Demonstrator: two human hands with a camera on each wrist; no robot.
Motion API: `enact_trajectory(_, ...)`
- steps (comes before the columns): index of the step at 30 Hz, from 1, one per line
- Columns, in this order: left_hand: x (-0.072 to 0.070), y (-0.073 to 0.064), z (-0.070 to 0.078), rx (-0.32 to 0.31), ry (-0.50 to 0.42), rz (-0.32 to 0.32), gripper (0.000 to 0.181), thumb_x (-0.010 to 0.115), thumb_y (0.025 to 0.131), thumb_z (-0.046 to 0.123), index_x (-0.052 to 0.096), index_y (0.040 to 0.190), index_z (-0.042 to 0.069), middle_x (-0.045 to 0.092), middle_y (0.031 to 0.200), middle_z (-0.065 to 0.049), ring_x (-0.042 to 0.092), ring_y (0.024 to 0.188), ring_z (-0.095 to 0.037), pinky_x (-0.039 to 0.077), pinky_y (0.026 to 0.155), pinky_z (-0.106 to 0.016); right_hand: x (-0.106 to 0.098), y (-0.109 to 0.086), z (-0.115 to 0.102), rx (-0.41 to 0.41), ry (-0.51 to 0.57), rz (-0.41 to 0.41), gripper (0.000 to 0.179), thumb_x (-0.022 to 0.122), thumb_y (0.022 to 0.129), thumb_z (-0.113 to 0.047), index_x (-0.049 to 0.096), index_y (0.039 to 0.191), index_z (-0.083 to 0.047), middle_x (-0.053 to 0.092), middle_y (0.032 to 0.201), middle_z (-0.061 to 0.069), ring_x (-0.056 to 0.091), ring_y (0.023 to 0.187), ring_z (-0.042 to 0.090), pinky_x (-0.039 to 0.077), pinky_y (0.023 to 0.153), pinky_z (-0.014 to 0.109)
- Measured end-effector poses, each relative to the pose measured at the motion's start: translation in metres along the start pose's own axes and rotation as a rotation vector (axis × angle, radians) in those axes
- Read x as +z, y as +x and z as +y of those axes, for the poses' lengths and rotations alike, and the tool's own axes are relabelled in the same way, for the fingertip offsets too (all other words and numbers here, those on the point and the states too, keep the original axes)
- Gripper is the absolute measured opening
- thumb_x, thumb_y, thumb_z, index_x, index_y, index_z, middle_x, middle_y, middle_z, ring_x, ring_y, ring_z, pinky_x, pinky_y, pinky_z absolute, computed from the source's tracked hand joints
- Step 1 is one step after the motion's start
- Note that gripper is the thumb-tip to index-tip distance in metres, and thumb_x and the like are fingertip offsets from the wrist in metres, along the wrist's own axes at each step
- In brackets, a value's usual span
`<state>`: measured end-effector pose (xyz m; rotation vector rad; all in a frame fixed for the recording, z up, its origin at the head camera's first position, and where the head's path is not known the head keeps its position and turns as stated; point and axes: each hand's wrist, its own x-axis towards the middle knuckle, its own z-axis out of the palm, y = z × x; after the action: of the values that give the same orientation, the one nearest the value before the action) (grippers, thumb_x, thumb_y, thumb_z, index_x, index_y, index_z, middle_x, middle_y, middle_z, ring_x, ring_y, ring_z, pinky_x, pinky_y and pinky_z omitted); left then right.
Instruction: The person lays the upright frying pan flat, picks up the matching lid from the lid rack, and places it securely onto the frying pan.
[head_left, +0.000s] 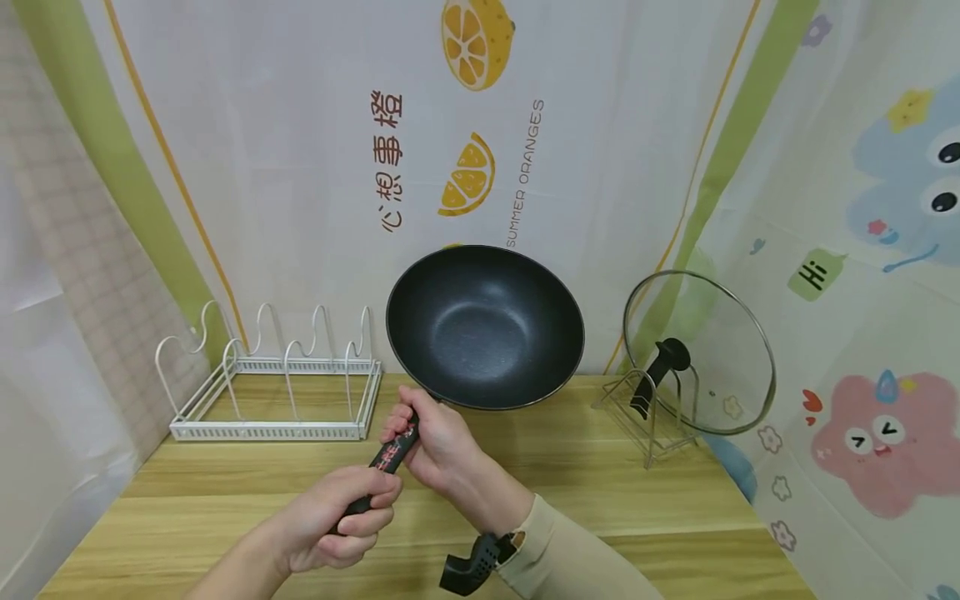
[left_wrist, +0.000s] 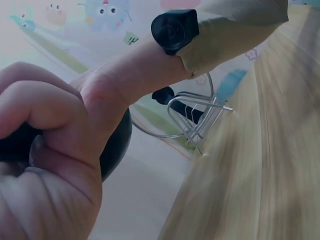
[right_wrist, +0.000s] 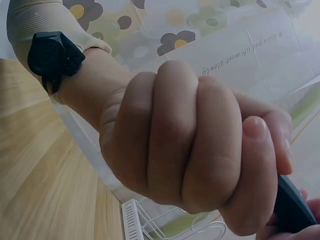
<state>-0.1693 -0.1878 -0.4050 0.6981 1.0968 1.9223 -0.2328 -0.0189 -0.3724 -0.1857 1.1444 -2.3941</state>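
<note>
A black wok [head_left: 483, 333] is held up over the wooden table, its dark inside facing me in the head view. The black handle [head_left: 392, 454] with red markings slants down to the left. Around its lower end, my left hand [head_left: 348, 517] has its fingers curled. My right hand [head_left: 438, 437] grips the handle higher up, close to the pan, with the thumb along it. In the right wrist view, the left hand [right_wrist: 185, 145] is a closed fist on the handle [right_wrist: 292, 205]. Part of the wok [left_wrist: 119, 142] shows behind a hand in the left wrist view.
A white wire rack [head_left: 270, 432] stands on the table [head_left: 600, 517] at the left. To the right, a glass lid [head_left: 723, 367] with a black knob leans in a small metal stand [head_left: 651, 437]. Printed curtains [head_left: 300, 167] hang behind and at the sides.
</note>
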Motion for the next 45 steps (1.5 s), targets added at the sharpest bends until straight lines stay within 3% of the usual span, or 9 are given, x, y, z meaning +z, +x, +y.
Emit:
enact_trajectory(5, -0.002, -0.003, 0.001, 0.024, 0.09, 0.051, 0.03, 0.033, 0.117, 0.014, 0.052, 0.095, 0.017, 0.043, 0.066, 0.013, 0.043, 0.046, 0.006, 0.008, 0.035, -0.029, -0.001, -0.001, -0.001, -0.007, -0.002, 0.024, 0.033, 0.046, 0.117, -0.019, 0.047, 0.084, -0.017, 0.044, 0.073, -0.009, 0.046, 0.067, 0.004, 0.048, 0.071, 0.017)
enact_trajectory(12, -0.004, -0.004, 0.003, 0.015, 0.162, 0.098, 0.03, 0.037, 0.117, 0.015, 0.053, 0.092, 0.015, 0.047, 0.067, 0.013, 0.045, 0.046, 0.005, 0.007, 0.035, -0.034, -0.003, 0.001, 0.002, -0.009, -0.012, 0.058, 0.036, 0.047, 0.118, -0.021, 0.05, 0.082, -0.017, 0.047, 0.071, -0.009, 0.049, 0.067, 0.005, 0.05, 0.073, 0.018)
enact_trajectory(34, -0.011, 0.0, -0.003, -0.035, 0.154, 0.141, 0.024, 0.041, 0.115, 0.014, 0.049, 0.093, 0.014, 0.044, 0.066, 0.013, 0.046, 0.045, 0.006, 0.009, 0.038, -0.033, -0.015, 0.007, 0.013, 0.007, 0.005, 0.115, 0.036, 0.052, 0.116, -0.02, 0.05, 0.08, -0.018, 0.049, 0.071, -0.009, 0.049, 0.067, 0.004, 0.05, 0.073, 0.019)
enact_trajectory(45, -0.017, 0.003, -0.006, -0.05, 0.159, 0.154, 0.024, 0.042, 0.115, 0.015, 0.05, 0.092, 0.015, 0.045, 0.065, 0.014, 0.047, 0.045, 0.006, 0.025, 0.04, -0.018, -0.023, 0.014, 0.017, 0.021, 0.019, 0.128, 0.034, 0.051, 0.116, -0.02, 0.051, 0.082, -0.017, 0.049, 0.073, -0.008, 0.049, 0.067, 0.004, 0.051, 0.073, 0.018)
